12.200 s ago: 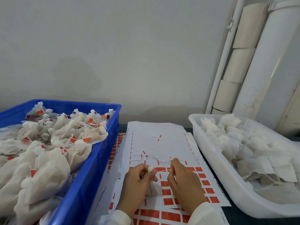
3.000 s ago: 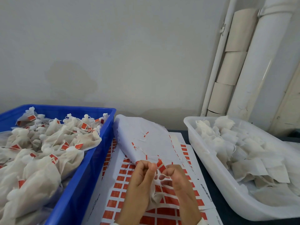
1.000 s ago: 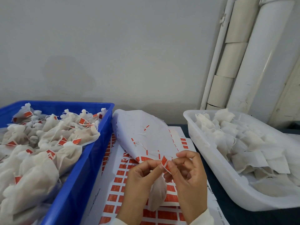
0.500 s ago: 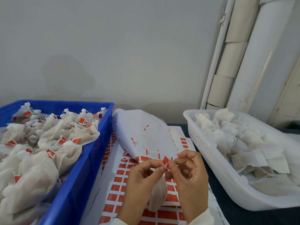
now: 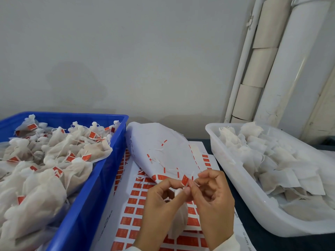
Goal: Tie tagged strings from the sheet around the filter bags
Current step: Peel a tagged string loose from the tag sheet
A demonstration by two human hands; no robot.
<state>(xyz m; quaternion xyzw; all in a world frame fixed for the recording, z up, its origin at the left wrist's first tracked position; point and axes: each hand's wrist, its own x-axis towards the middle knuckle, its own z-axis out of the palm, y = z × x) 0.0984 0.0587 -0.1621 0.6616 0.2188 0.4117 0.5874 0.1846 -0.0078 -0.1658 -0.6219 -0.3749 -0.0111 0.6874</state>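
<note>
left hand (image 5: 161, 200) pinched the neck of the filter bag (image 5: 178, 221) near the table's front edge | right hand (image 5: 212, 194) pinched the red tag (image 5: 184, 179) (string too thin to see) | curled tag sheet (image 5: 163, 151) just behind

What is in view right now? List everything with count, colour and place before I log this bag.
blue crate: one, blue, left, heaped with tied bags.
tied filter bags: many, white with red tags, in the blue crate.
white tub: one, translucent white, right.
untied filter bags: many, white, in the white tub.
tag sheets: stacked, white with red tags, centre; top one curled back.
filter bag: one, white, hanging in the hands' grip.
red tag: one, at the fingertips.
pipes: white and beige, back right.
left hand: pinches the bag's neck.
right hand: pinches the string by the tag.
</note>
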